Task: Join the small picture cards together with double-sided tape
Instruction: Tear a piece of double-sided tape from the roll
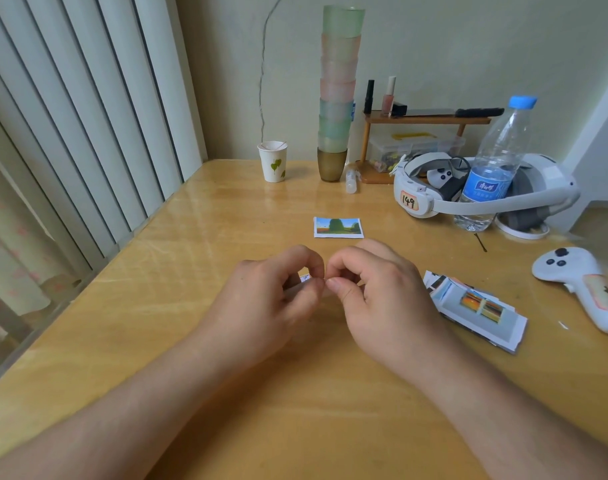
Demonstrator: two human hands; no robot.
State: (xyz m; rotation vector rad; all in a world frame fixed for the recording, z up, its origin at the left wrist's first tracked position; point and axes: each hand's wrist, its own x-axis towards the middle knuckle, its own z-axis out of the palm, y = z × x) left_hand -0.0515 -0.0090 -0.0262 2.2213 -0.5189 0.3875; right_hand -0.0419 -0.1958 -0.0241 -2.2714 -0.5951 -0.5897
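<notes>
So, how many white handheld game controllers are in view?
2: one white handheld controller lies on the wooden table's right edge; another sits inside the white headset's strap. More may be hidden.

A home room: a wooden table [226, 341] against a cracked wall beside vertical blinds [88, 116], with stacked plastic cups [337, 95], nail polish [388, 97] and a water bottle [493, 168].

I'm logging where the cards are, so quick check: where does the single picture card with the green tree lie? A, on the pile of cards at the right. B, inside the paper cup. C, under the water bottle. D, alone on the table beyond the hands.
D: the tree card lies flat by itself on the table, beyond the left hand and right hand, apart from the card pile.
</notes>
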